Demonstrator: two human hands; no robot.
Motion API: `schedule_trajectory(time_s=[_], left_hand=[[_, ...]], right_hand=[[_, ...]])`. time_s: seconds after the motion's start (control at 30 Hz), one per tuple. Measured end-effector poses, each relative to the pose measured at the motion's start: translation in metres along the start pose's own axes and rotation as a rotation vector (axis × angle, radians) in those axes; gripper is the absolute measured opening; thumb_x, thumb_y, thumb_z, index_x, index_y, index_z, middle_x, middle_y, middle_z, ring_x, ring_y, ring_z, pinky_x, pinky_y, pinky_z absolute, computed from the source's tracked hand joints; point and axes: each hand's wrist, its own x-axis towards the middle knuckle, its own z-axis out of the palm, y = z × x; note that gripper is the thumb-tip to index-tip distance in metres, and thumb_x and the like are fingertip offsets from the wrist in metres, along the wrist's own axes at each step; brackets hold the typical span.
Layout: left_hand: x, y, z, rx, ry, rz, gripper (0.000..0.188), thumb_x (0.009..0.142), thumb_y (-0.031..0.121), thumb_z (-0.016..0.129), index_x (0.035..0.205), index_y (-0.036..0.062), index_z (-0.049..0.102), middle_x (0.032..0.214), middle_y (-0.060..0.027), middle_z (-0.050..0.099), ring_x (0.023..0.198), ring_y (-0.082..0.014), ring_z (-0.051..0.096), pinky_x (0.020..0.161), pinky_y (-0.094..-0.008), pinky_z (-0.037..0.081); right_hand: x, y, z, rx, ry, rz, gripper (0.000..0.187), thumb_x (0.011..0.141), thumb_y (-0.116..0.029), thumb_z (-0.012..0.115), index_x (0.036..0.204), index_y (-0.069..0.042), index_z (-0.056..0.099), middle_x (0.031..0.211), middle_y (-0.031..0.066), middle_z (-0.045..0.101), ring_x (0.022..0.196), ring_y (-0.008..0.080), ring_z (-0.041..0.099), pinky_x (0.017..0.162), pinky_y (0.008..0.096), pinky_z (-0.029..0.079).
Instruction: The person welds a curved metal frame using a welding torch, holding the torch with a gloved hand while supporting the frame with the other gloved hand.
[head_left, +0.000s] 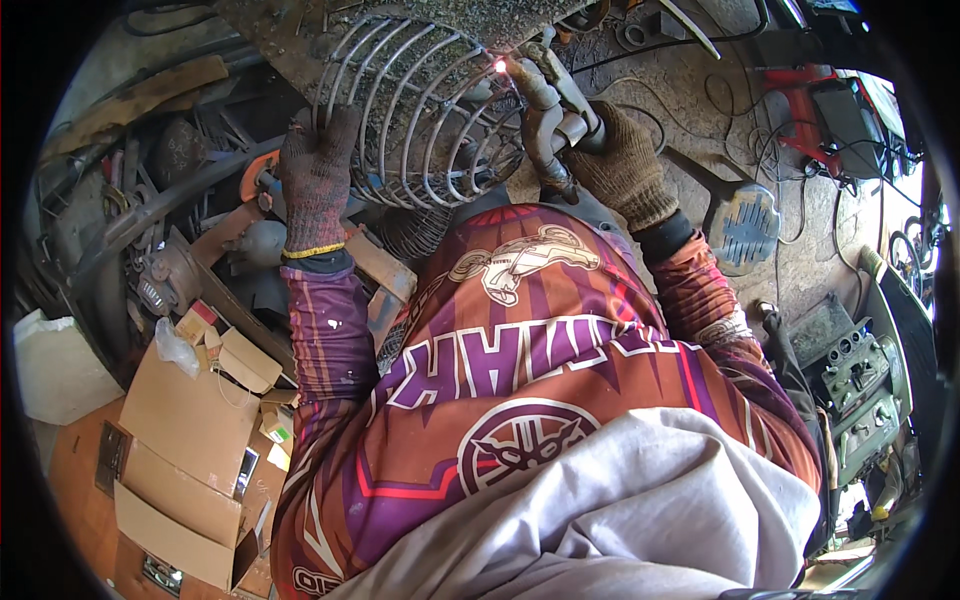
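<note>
A rounded cage of bent metal rods (388,95) leans against a grimy work surface (270,30) at the top of the view. My left hand (320,170), in a dark knitted glove with a yellow cuff edge, closes on the cage's left rim. In a brown knitted glove, my right hand (618,155) grips a worn welding electrode holder (540,105) at the cage's right side. A small spot glows red-white where the holder's far end meets the rods. My right fingertips are partly hidden behind the holder.
Scrap metal and a reddish-orange tool (258,175) crowd the left, above an opened cardboard box (190,430). At right are a flat slotted metal piece (742,225), loose cables, a red-framed machine (805,115) and a grey-green metal unit (860,380).
</note>
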Motion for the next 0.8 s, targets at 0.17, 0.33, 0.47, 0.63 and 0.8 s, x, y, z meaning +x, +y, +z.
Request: schedule_trajectory(time_s=[0.17,0.33,0.47,0.63,0.8], left_hand=[[0.0,-0.004,-0.001,-0.815,-0.014,-0.163,0.017,0.089,0.009,0.062,0.103,-0.0006,0.057,0.101,-0.0095,0.062,0.097,-0.0169,0.059,0.084,-0.0286,0.05],[0.0,-0.004,0.0,-0.707,-0.011,-0.135,0.019,0.091,0.014,0.062,0.102,-0.0004,0.057,0.102,-0.0093,0.063,0.096,-0.0163,0.059,0.081,-0.0284,0.048],[0.001,0.006,0.0,-0.069,-0.022,0.01,0.021,0.09,0.019,0.064,0.099,0.0004,0.059,0.098,-0.0079,0.064,0.09,-0.0146,0.059,0.079,-0.0287,0.047],[0.004,0.015,-0.001,-0.022,-0.034,0.006,0.026,0.087,0.024,0.068,0.096,0.0006,0.061,0.092,-0.0064,0.065,0.084,-0.0132,0.059,0.076,-0.0291,0.045],[0.001,0.036,0.003,0.059,-0.031,0.015,0.029,0.087,0.026,0.066,0.099,-0.0004,0.061,0.09,-0.006,0.065,0.082,-0.0106,0.057,0.073,-0.0284,0.045]], right_hand=[[0.002,-0.001,0.0,-0.02,-0.005,0.012,0.053,0.069,-0.026,0.078,0.113,-0.007,0.056,0.097,0.0152,0.066,0.091,0.0304,0.065,0.076,0.0367,0.051],[0.002,-0.005,-0.001,-0.028,-0.014,0.025,0.052,0.07,-0.025,0.078,0.113,-0.007,0.056,0.096,0.0148,0.066,0.089,0.0303,0.065,0.076,0.037,0.051],[0.002,-0.004,0.0,-0.047,0.002,0.012,0.05,0.07,-0.025,0.077,0.111,-0.007,0.057,0.095,0.0148,0.066,0.088,0.0309,0.065,0.075,0.0371,0.051],[0.003,-0.007,-0.002,-0.069,0.017,-0.013,0.049,0.069,-0.026,0.077,0.11,-0.007,0.057,0.094,0.0154,0.066,0.088,0.032,0.065,0.075,0.0377,0.051],[0.004,-0.007,-0.004,-0.079,0.017,-0.012,0.051,0.069,-0.026,0.078,0.11,-0.007,0.057,0.094,0.016,0.066,0.089,0.0327,0.065,0.074,0.038,0.051]])
